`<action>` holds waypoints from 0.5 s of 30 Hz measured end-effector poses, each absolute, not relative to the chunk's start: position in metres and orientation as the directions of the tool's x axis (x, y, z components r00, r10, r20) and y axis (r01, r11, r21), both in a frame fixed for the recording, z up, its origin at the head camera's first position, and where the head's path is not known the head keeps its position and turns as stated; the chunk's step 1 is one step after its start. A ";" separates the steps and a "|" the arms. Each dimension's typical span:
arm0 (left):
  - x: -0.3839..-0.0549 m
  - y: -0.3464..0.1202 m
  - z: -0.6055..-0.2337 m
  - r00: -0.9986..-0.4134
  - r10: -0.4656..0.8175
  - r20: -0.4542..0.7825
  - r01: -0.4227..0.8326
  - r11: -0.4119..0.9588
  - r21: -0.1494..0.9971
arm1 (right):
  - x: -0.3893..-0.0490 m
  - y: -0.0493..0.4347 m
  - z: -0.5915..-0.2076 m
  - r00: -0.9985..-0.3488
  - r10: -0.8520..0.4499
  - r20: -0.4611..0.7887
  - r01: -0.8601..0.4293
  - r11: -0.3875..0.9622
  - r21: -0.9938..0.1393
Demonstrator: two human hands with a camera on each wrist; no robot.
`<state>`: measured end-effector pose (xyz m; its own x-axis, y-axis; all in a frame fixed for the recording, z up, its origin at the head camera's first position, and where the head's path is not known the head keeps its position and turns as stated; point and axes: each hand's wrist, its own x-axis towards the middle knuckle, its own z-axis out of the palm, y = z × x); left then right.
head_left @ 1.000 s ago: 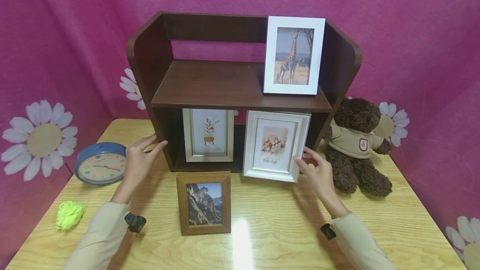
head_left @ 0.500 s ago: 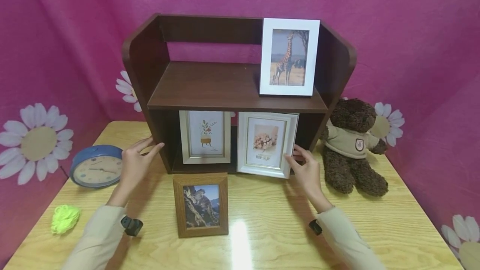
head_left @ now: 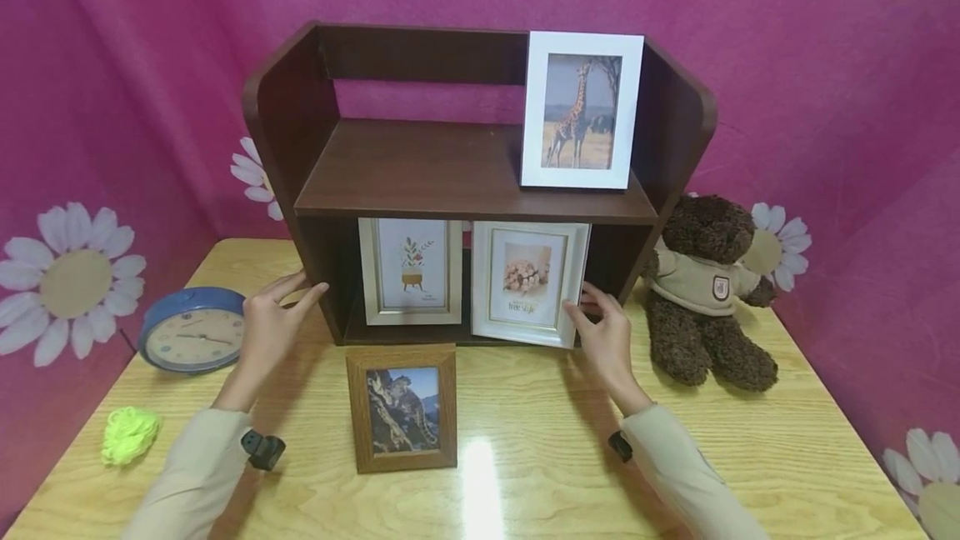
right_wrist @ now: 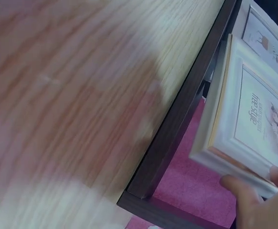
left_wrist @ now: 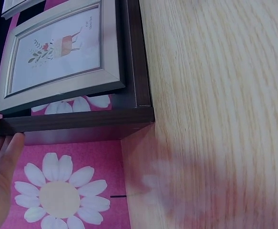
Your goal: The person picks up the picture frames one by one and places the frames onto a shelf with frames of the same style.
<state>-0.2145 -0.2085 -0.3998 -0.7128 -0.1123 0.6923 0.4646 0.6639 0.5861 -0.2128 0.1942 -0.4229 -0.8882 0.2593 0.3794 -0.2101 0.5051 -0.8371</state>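
Observation:
My right hand (head_left: 606, 336) pinches the right edge of a cream picture frame (head_left: 485, 273) with a rose bouquet print. The frame leans slightly, its lower edge at the front of the lower compartment of a dark brown shelf (head_left: 420, 169). In the right wrist view, the thumb lies on the front of the bouquet frame (right_wrist: 227, 112) and a finger behind it. Across the shelf, my left hand (head_left: 272, 323) grips the front edge of the left side panel (left_wrist: 77, 121), thumb and fingers on opposite faces. Beside the bouquet frame stands a champagne-coloured frame (head_left: 454, 273) with a potted-plant print.
On the upper shelf at right stands a white giraffe picture frame (head_left: 534, 115). A wooden leopard picture frame (head_left: 364, 415) stands in front of the shelf. At left are a blue clock (head_left: 191, 332) and neon yellow yarn (head_left: 130, 435); at right sits a brown teddy bear (head_left: 701, 294).
My right hand has moved the bouquet frame left and back into the lower compartment, closer to the plant frame. My left hand stays on the side panel.

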 end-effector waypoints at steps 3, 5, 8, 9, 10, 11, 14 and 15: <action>-0.214 -0.209 -0.398 -0.713 -0.114 0.692 0.462 0.666 0.585 | -0.216 0.193 -0.423 -0.902 0.252 0.351 -0.186 0.507 -0.842; -0.213 -0.209 -0.397 -0.723 -0.118 0.680 0.452 0.664 0.596 | -0.219 0.192 -0.424 -0.907 0.250 0.338 -0.176 0.504 -0.845; -0.212 -0.209 -0.397 -0.739 -0.124 0.662 0.438 0.658 0.613 | -0.223 0.192 -0.425 -0.911 0.250 0.330 -0.168 0.505 -0.847; -0.212 -0.209 -0.397 -0.743 -0.126 0.657 0.433 0.659 0.616 | -0.224 0.192 -0.426 -0.909 0.251 0.333 -0.170 0.506 -0.845; -0.212 -0.208 -0.397 -0.745 -0.126 0.656 0.431 0.659 0.616 | -0.225 0.192 -0.427 -0.909 0.250 0.333 -0.170 0.507 -0.845; -0.213 -0.208 -0.397 -0.745 -0.125 0.655 0.432 0.659 0.616 | -0.226 0.193 -0.428 -0.909 0.250 0.333 -0.169 0.509 -0.844; -0.213 -0.207 -0.398 -0.741 -0.122 0.660 0.436 0.660 0.612 | -0.228 0.194 -0.430 -0.910 0.249 0.331 -0.166 0.513 -0.842; -0.213 -0.207 -0.398 -0.739 -0.122 0.663 0.438 0.660 0.610 | -0.228 0.194 -0.431 -0.913 0.247 0.325 -0.162 0.513 -0.843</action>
